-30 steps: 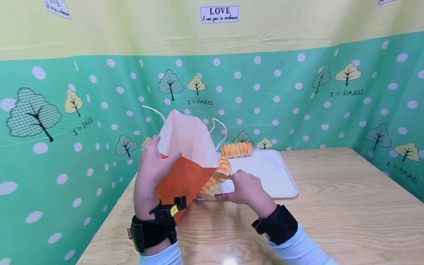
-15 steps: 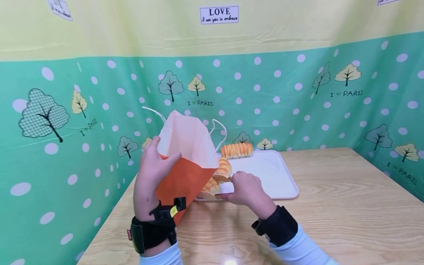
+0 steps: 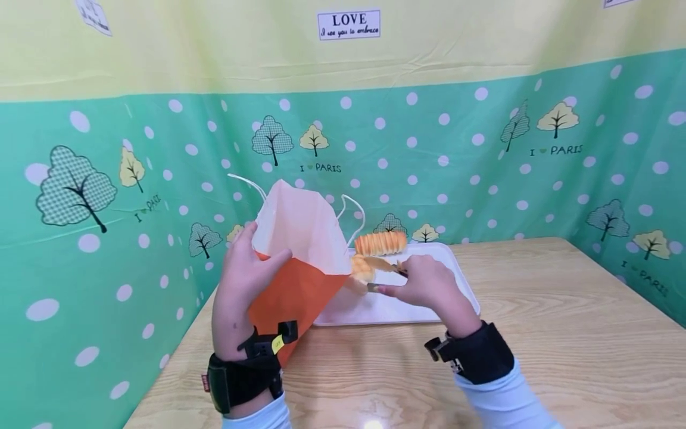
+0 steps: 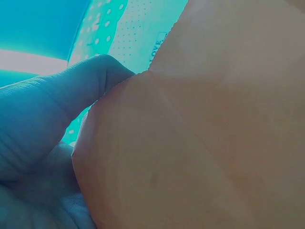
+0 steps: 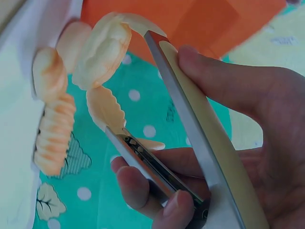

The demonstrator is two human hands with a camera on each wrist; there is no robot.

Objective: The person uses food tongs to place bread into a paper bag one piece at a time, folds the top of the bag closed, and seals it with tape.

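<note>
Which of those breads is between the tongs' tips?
The pale, orange-edged bun in the right wrist view; the others, including the long ridged roll, lie outside the tongs.

Room at 3 o'clock, crowding at 9

Clock centred on the right hand (image 3: 430,283), 12 toward the curtain (image 3: 396,149): a hand could pass over bare bench (image 3: 546,298) at 3, or at 7 — between the black wristbands (image 3: 484,353). The right one bars 5. At 9 the tongs (image 5: 193,119) and the bread (image 5: 102,59) between them fill the near space; past them stand the tilted orange bag (image 3: 295,292) and the left hand (image 3: 241,274). A cord handle (image 3: 364,217) and a ridged roll (image 3: 380,243) obstruct 10. The bag's mouth gapes upward — reachable from above.
</note>
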